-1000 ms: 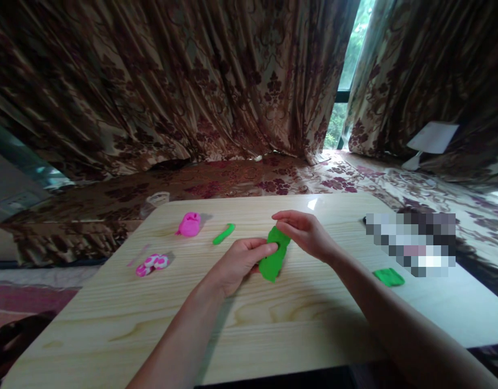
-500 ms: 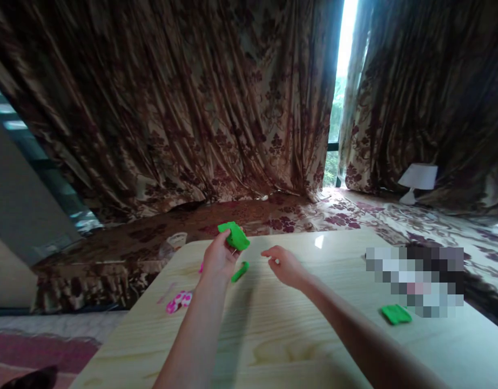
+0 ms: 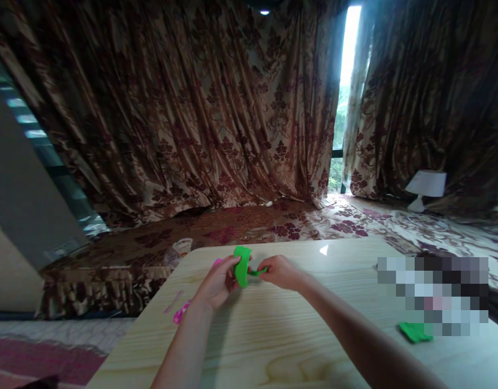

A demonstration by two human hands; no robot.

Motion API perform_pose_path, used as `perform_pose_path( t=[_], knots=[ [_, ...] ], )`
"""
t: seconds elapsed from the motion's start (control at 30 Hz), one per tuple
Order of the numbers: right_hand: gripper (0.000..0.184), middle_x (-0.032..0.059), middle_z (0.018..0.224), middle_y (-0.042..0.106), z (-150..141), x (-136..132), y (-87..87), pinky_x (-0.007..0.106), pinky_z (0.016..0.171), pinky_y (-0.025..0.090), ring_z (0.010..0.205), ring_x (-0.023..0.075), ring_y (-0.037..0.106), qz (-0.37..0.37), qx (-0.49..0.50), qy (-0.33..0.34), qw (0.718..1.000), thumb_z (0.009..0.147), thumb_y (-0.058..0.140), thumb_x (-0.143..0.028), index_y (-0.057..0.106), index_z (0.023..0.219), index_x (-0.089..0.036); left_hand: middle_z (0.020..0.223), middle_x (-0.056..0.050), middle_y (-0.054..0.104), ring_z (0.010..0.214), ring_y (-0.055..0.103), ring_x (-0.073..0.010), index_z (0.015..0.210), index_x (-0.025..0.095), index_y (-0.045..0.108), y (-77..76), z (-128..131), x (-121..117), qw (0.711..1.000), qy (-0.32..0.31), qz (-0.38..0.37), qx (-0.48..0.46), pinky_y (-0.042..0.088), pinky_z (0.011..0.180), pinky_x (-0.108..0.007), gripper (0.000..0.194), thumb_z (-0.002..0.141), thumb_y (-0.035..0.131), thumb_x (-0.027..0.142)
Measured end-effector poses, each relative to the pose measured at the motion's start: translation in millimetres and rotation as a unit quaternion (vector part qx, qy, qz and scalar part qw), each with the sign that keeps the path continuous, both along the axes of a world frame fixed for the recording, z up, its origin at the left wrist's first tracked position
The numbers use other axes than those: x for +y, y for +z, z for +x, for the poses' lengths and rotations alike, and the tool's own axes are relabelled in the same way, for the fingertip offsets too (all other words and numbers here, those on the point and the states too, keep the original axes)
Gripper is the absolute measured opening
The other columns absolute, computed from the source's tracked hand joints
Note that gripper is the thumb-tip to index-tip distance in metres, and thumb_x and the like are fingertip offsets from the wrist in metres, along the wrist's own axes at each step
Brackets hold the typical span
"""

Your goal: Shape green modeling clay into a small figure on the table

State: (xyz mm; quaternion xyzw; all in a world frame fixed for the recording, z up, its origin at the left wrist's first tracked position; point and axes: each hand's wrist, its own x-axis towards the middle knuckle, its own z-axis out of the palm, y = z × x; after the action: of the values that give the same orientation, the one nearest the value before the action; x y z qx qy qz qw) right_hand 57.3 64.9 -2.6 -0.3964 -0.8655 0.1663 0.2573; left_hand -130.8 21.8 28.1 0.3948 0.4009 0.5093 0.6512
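Note:
My left hand (image 3: 220, 285) holds a thin, curved sheet of green modelling clay (image 3: 243, 266) upright above the table, thumb against its near face. Pinched in the fingertips of my right hand (image 3: 282, 273) is a slim green clay roll (image 3: 257, 272), its left end close to the sheet; whether the two touch I cannot tell. Behind my left hand a bit of pink clay (image 3: 217, 262) shows, mostly hidden. Pink-and-white spotted clay pieces (image 3: 181, 312) lie left of my left forearm, partly covered by it. A flat green clay piece (image 3: 415, 332) rests at the right.
The pale wood-grain table (image 3: 297, 340) spans the foreground. A thin translucent strip (image 3: 173, 301) lies near its left edge. Past the far left corner stands a clear container (image 3: 181, 247). A pixelated patch (image 3: 435, 297) covers something at the right. A white lamp (image 3: 427, 183) stands behind.
My left hand lifted the green sheet away to the left and turned it. My right hand let go of the sheet and picked the green roll up off the table. The view tilted upward.

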Motion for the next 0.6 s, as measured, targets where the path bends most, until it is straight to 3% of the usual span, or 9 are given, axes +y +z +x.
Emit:
perform_pose_path(
  t=[0.2, 0.33, 0.47, 0.6],
  knots=[
    [0.024, -0.0026, 0.063, 0.057, 23.9, -12.4, 14.2, 0.019, 0.050, 0.032, 0.057, 0.0091, 0.046, -0.056, 0.086, 0.044, 0.994, 0.080, 0.047, -0.024, 0.069, 0.078, -0.017, 0.086, -0.007, 0.067, 0.071, 0.066, -0.0173, 0.094, 0.017, 0.059, -7.3, 19.1, -8.2, 0.996, -0.080, 0.004, 0.033, 0.047, 0.052, -0.021, 0.023, 0.073, 0.063, 0.027],
    [0.022, -0.0018, 0.064, 0.059, 25.4, -16.4, 16.9, 0.020, 0.052, 0.035, 0.058, 0.0106, 0.049, -0.079, 0.139, 0.013, 0.987, 0.077, 0.050, -0.023, 0.070, 0.083, -0.018, 0.078, -0.005, 0.066, 0.067, 0.064, -0.0157, 0.093, 0.016, 0.060, -6.9, 21.8, -12.0, 0.994, -0.098, -0.004, 0.046, 0.046, 0.053, -0.021, 0.023, 0.072, 0.064, 0.027],
    [0.015, 0.0005, 0.068, 0.062, 19.7, -18.9, 17.2, 0.022, 0.056, 0.038, 0.064, 0.0122, 0.052, -0.106, 0.251, -0.028, 0.962, 0.069, 0.059, -0.024, 0.072, 0.074, -0.018, 0.070, -0.002, 0.063, 0.058, 0.059, -0.0098, 0.085, 0.015, 0.061, -11.2, 23.0, -12.7, 0.994, -0.095, -0.014, 0.042, 0.043, 0.052, -0.019, 0.019, 0.071, 0.065, 0.028],
    [0.020, -0.0013, 0.055, 0.056, 18.3, -16.3, 13.3, 0.022, 0.051, 0.037, 0.053, 0.0098, 0.047, -0.182, 0.323, -0.056, 0.927, 0.069, 0.060, -0.031, 0.070, 0.070, -0.015, 0.070, -0.001, 0.063, 0.057, 0.056, -0.0090, 0.082, 0.015, 0.061, -14.4, 26.2, -12.1, 0.994, -0.095, -0.013, 0.046, 0.042, 0.053, -0.019, 0.021, 0.070, 0.067, 0.030]
  ],
)
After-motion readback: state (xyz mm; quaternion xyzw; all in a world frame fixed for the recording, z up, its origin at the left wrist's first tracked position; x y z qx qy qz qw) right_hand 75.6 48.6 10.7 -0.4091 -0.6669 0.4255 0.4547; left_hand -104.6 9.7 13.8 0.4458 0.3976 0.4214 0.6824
